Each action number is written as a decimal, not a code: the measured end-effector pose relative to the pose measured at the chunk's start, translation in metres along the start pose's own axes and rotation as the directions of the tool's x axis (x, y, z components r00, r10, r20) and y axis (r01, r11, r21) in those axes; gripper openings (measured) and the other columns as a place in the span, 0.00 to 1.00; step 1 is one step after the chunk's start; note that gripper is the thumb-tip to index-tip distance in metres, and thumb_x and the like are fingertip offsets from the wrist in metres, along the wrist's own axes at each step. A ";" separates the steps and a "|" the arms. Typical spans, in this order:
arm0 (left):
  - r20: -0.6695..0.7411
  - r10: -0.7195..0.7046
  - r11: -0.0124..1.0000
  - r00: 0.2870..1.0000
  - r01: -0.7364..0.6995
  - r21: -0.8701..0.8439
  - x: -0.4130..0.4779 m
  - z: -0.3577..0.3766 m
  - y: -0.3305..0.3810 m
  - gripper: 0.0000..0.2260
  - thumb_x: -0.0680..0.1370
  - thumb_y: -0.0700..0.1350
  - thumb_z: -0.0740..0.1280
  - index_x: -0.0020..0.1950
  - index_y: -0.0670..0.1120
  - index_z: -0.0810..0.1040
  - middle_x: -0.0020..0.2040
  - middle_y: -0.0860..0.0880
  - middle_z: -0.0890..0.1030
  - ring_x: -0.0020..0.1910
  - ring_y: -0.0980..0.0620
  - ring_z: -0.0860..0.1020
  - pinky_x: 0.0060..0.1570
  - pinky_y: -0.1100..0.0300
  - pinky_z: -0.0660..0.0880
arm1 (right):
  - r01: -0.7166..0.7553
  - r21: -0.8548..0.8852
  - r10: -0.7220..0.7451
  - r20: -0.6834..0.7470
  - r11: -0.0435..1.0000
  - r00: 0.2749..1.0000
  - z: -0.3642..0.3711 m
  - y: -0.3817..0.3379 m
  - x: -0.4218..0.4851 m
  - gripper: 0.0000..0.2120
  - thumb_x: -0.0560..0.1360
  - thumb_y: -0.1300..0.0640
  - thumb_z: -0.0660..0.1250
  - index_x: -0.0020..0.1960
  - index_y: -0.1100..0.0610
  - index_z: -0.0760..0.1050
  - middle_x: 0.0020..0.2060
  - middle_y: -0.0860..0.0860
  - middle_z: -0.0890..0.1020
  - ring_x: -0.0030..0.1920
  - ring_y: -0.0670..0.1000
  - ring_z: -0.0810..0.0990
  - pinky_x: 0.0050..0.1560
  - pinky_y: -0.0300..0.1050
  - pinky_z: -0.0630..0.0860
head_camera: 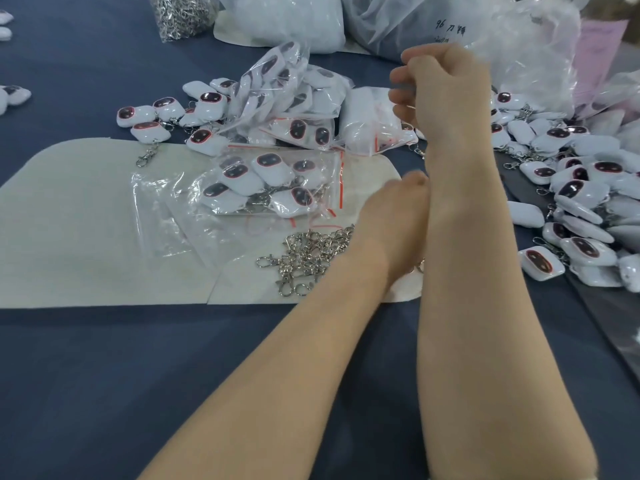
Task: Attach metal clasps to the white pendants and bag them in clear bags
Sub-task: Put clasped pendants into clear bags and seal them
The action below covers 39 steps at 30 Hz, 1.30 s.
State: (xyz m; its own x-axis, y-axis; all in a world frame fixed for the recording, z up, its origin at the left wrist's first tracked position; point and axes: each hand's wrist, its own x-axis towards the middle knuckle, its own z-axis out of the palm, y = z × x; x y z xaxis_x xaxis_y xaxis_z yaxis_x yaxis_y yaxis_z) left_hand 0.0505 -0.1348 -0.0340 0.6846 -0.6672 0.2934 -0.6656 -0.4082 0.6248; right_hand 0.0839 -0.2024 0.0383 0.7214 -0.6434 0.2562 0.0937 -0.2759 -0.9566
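Note:
My right hand (445,86) is raised over the packed clear bags (294,98), blurred, its fingers curled toward the left. Its palm faces away, so I cannot tell if it holds anything. My left hand (391,216) lies low on the cream mat (86,220) beside the pile of metal clasps (304,258), its fingers hidden behind my right forearm. A clear bag with several white pendants (266,185) lies on the mat. Loose white pendants (581,209) are heaped at the right. More with clasps (156,119) lie at the left.
Flat unfilled clear bags (162,209) lie on the mat. A bag of spare clasps (180,15) and large white sacks (284,19) stand at the back. Crumpled plastic (540,57) sits at the back right. The blue cloth (138,393) covers the near table.

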 end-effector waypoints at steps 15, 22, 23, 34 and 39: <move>-0.310 -0.436 0.818 0.845 0.515 0.254 0.002 -0.050 -0.043 0.28 0.79 0.58 0.60 0.74 0.46 0.61 0.76 0.41 0.56 0.76 0.39 0.51 0.71 0.36 0.48 | -0.247 -0.238 0.317 0.322 0.939 0.892 0.014 0.042 -0.008 0.10 0.79 0.58 0.61 0.39 0.57 0.71 0.27 0.52 0.75 0.20 0.44 0.72 0.28 0.38 0.67; -0.237 -0.536 0.771 0.810 0.584 0.255 0.001 -0.051 -0.053 0.31 0.80 0.63 0.50 0.75 0.43 0.59 0.76 0.39 0.55 0.73 0.36 0.57 0.71 0.40 0.53 | -0.328 -0.166 0.364 0.298 0.930 0.882 0.022 0.052 -0.011 0.10 0.79 0.60 0.63 0.39 0.61 0.74 0.30 0.54 0.76 0.24 0.47 0.76 0.29 0.37 0.75; -0.259 -0.528 0.774 0.808 0.584 0.244 0.001 -0.053 -0.054 0.30 0.80 0.63 0.50 0.74 0.43 0.61 0.75 0.40 0.57 0.71 0.36 0.61 0.68 0.41 0.57 | -0.315 -0.187 0.361 0.311 0.930 0.879 0.024 0.052 -0.012 0.08 0.79 0.60 0.64 0.42 0.61 0.75 0.31 0.54 0.76 0.24 0.46 0.76 0.28 0.36 0.76; -0.364 -0.480 0.820 0.799 0.555 0.138 0.001 -0.059 -0.058 0.26 0.81 0.60 0.49 0.73 0.45 0.64 0.79 0.45 0.45 0.73 0.36 0.58 0.69 0.43 0.60 | -0.341 -0.196 0.390 0.355 0.920 0.850 0.028 0.055 -0.012 0.10 0.80 0.58 0.63 0.40 0.58 0.73 0.34 0.53 0.77 0.29 0.50 0.78 0.38 0.44 0.80; -0.360 -0.547 0.792 0.755 0.607 0.071 -0.001 -0.065 -0.057 0.27 0.81 0.61 0.48 0.74 0.45 0.63 0.79 0.45 0.44 0.73 0.34 0.56 0.67 0.43 0.62 | -0.324 -0.241 0.394 0.356 0.915 0.847 0.029 0.055 -0.013 0.10 0.80 0.57 0.64 0.40 0.56 0.75 0.43 0.56 0.79 0.40 0.56 0.81 0.54 0.57 0.81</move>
State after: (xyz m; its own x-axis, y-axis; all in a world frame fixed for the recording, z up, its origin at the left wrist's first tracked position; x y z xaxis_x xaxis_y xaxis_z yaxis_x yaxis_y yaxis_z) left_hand 0.1068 -0.0703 -0.0225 0.9885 -0.0561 0.1405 -0.1322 -0.7721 0.6216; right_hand 0.0998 -0.1883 -0.0218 0.8923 -0.4000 -0.2095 -0.3139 -0.2159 -0.9246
